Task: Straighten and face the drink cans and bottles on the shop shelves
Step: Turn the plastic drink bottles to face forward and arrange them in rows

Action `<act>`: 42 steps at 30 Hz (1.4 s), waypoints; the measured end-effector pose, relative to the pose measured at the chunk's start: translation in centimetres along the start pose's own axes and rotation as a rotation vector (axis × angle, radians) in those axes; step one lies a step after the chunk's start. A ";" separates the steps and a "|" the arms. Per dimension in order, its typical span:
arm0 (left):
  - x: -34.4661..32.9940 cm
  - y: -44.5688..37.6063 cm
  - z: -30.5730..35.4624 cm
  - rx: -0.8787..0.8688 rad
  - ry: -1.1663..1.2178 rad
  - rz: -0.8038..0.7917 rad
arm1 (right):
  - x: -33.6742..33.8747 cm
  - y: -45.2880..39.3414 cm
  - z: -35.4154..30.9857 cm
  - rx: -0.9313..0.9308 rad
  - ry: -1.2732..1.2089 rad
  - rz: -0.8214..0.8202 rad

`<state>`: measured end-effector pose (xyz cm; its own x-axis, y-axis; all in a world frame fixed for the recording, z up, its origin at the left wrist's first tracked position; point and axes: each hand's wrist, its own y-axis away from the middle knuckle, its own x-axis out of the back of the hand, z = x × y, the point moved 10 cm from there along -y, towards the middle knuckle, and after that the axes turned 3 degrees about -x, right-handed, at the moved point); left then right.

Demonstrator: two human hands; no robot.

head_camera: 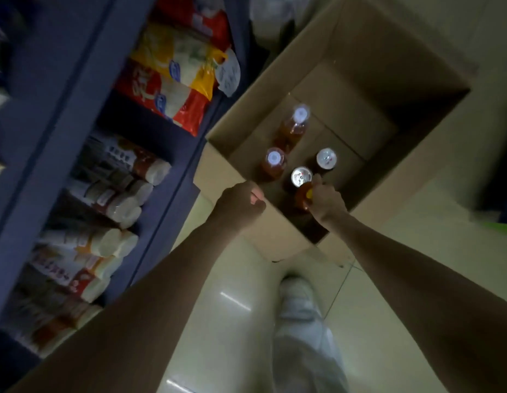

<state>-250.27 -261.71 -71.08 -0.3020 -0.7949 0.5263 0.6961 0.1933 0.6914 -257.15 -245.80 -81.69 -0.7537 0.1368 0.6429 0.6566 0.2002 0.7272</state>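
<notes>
Head view, looking down. Pale glossy tiled floor (235,321) carries an open brown cardboard box (394,66). At its near edge, the left hand (241,205) is curled, contents unclear; the right hand (324,201) grips an amber drink bottle (301,198), likely lifting it for shelving. Beyond: four upright white-capped bottles; blue shelving (76,95) at left.

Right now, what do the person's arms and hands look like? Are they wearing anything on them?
Both arms are bare from hand to upper forearm: no sleeves, gloves, watch or bracelet show. The left hand and right hand have no rings that I can see, though the picture is dim and blurry. Lower down, light trousers and a pale shoe show.
</notes>
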 end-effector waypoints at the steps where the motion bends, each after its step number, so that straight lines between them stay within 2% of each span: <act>1: -0.9 -0.5 -0.6 0.011 -0.004 -0.008 | -0.9 -0.8 0.3 -0.002 0.000 -0.008; 5: -2.8 -0.4 -2.5 0.054 0.019 -0.021 | -3.5 -1.8 0.6 -0.005 0.033 -0.108; 8: -1.6 1.7 -2.3 0.066 0.063 0.020 | -2.0 -0.7 -0.3 0.000 0.041 -0.151; 13: 5.2 8.2 0.8 0.006 0.133 0.159 | 8.1 5.7 -7.6 0.188 0.072 -0.047; 16: 11.9 14.8 3.4 -0.061 0.157 0.329 | 15.2 12.9 -14.6 0.327 0.061 -0.013; 18: 16.9 21.0 5.0 -0.087 0.134 0.483 | 19.8 19.8 -20.1 0.435 0.019 0.069; 22: 25.5 41.2 6.3 -0.111 0.086 0.860 | 26.1 41.2 -30.4 0.741 -0.178 0.279; 25: 27.8 63.9 4.6 -0.192 0.012 1.157 | 24.7 63.2 -35.6 1.101 -0.270 0.305; 27: 28.4 80.0 2.1 -0.172 -0.112 1.326 | 22.1 78.4 -37.9 1.375 -0.275 0.258; 29: 29.4 95.3 -1.9 -0.020 -0.189 1.486 | 19.0 92.6 -40.5 1.590 -0.172 0.236; 33: 31.9 120.5 -9.7 0.306 -0.140 1.783 | 16.3 116.5 -46.7 1.922 -0.127 0.334; 37: 30.9 135.9 -15.1 0.500 -0.223 1.874 | 12.4 133.1 -51.0 2.189 -0.023 0.462; 39: 30.1 142.0 -18.1 0.572 -0.231 1.932 | 10.3 138.1 -53.5 2.220 0.034 0.524; 42: 29.9 149.2 -23.0 0.538 -0.240 2.039 | 6.9 144.0 -58.1 2.255 0.064 0.623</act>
<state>-140.47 -269.86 36.43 0.3631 0.7574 0.5427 -0.1236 0.6164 -0.7776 -166.15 -272.35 41.43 -0.5194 0.5701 0.6366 -0.3661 0.5247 -0.7686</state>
